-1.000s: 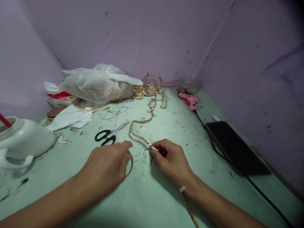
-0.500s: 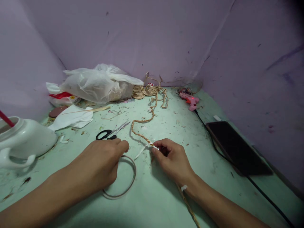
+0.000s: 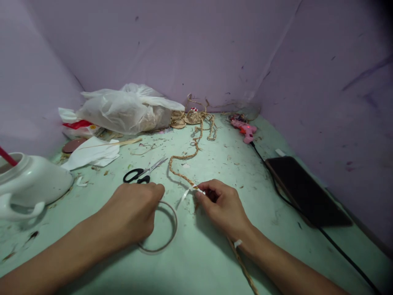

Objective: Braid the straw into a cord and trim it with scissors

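My left hand (image 3: 135,211) is closed around the upper left edge of a thin ring (image 3: 176,223) that looks like a narrow roll of tape. A white tape strip (image 3: 183,198) stretches from near this ring up to a braided straw cord (image 3: 184,177). My right hand (image 3: 222,205) pinches that cord between thumb and fingers, where white tape is wrapped on it. More cord comes out beneath my right wrist, toward the front edge of the view. Scissors (image 3: 145,172) with black handles lie just beyond my left hand.
At the back are a plastic bag (image 3: 125,108) and coiled braided pieces (image 3: 178,121). A pink glue gun (image 3: 244,129) with a black cable lies at back right, near a dark phone (image 3: 307,192). To the left are a white jug (image 3: 39,176) and white paper (image 3: 95,151).
My left hand and the ring have shifted slightly, and the lower edge of the ring is a little higher. The tape strip's free stretch has bent. My right hand stays on the cord.
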Tool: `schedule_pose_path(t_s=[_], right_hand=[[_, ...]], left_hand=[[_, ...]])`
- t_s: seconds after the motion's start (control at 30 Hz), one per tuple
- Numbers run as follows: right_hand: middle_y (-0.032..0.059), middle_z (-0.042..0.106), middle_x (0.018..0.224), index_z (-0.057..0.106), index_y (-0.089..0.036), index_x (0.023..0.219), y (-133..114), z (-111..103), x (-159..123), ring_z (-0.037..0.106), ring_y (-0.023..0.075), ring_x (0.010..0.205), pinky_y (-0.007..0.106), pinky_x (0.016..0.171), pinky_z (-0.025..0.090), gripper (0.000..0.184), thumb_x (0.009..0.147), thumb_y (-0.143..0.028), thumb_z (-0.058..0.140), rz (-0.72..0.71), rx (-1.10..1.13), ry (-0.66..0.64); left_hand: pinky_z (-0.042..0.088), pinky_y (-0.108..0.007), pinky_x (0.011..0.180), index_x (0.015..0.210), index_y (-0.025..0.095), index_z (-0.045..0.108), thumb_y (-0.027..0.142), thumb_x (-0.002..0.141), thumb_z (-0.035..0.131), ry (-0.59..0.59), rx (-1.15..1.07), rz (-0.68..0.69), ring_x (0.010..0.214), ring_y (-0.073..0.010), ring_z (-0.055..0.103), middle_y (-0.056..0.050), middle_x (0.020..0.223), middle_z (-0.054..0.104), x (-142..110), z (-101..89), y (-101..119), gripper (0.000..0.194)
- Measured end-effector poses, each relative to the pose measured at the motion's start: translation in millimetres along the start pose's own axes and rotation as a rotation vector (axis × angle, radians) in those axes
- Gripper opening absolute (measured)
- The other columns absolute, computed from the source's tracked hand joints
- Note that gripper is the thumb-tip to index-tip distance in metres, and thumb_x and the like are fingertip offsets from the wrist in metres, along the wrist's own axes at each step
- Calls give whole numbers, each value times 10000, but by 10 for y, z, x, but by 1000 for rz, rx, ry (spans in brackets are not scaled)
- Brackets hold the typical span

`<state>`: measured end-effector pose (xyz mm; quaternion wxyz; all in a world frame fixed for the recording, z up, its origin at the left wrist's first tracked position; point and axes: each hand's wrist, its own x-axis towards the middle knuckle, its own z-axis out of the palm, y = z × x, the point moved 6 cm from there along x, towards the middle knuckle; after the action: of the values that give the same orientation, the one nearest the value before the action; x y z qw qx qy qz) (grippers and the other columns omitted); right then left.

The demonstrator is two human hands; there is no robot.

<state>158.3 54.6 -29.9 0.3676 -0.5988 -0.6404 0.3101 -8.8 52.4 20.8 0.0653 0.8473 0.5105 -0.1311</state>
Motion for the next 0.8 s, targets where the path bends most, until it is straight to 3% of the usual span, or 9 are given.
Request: schedule_pose_path(t_s=[0.1, 0.2, 0.27, 0.4, 0.57, 0.73, 0.8], right_hand=[[34, 606, 663, 632, -169, 764, -7, -2, 4, 514, 123, 559, 251, 545, 403, 126, 706, -225, 535, 2, 7, 1], [33, 605, 657, 633, -171, 756, -15, 2, -1, 515, 125, 559, 251, 542, 402, 122, 704, -227, 537, 8, 6, -3], [31, 606, 655, 632, -175, 741, -16, 2, -5, 516, 124, 557, 251, 541, 401, 116, 707, -227, 534, 13, 14, -2], [28, 606, 656, 632, -180, 747, -14, -3, -9, 516, 120, 553, 249, 544, 404, 120, 714, -232, 529, 3, 29, 4], [32, 608, 655, 631, -175, 751, -9, -2, -3, 515, 122, 551, 248, 535, 402, 121, 709, -234, 535, 9, 12, 2], [33, 615, 664, 629, -175, 745, 1, 6, 1, 519, 124, 560, 249, 540, 408, 115, 707, -237, 539, 20, 15, 3], [34, 619, 676, 630, -177, 752, -2, 4, -3, 522, 124, 566, 248, 543, 411, 119, 712, -241, 538, 17, 20, 2]], left_hand=[[251, -278, 480, 696, 197, 501, 159, 711, 382, 183, 39, 21, 542, -164, 471, -26, 634, 522, -161, -189, 21, 126], [234, -276, 469, 695, 207, 528, 140, 700, 391, 261, 20, 118, 531, -164, 451, -33, 633, 521, -345, -163, 226, 153], [218, -266, 448, 759, 214, 555, 136, 693, 414, 209, -23, 154, 536, -166, 461, -42, 690, 552, -428, -6, 399, 175], [242, -253, 433, 726, 224, 561, 112, 686, 437, -61, -159, 293, 490, -142, 458, -11, 653, 558, -464, 317, 672, 172], [387, -319, 646, 824, 168, 545, 154, 777, 349, 131, -196, 29, 758, -195, 501, -75, 837, 533, -141, 107, 354, 202], [385, -318, 699, 770, 160, 515, 195, 773, 382, 56, -249, 185, 796, -185, 467, -64, 826, 511, 77, 194, 362, 138], [378, -302, 662, 710, 158, 495, 183, 769, 369, 56, -270, 178, 743, -169, 468, -57, 782, 514, 79, 195, 354, 142]])
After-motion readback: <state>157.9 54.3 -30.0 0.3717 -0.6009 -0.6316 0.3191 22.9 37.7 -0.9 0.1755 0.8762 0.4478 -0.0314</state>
